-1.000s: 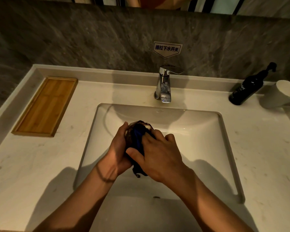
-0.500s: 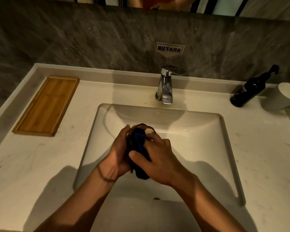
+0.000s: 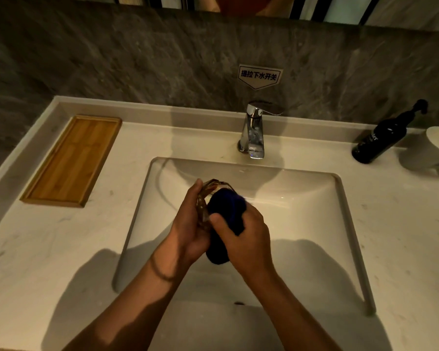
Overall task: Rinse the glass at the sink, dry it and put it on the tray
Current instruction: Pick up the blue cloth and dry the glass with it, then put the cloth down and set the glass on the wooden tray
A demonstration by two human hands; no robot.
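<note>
Glass [image 3: 208,196] is being gripped by left hand [image 3: 188,229] and dried with cloth [image 3: 226,224] clutched in right hand [image 3: 246,239]; tray [image 3: 71,160] placement pending.

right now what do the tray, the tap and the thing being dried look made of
Tray: looks like bamboo or light wood, matte, with visible grain strips. Tap: polished, chrome-like metal with mirror reflections. Glass: clear faceted glass, possibly plastic, amber in this light; held by the left hand, see-through at the rim.

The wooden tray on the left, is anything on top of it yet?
No. The wooden tray shows only bare slats. The glass is over the sink, held in the left hand.
</note>
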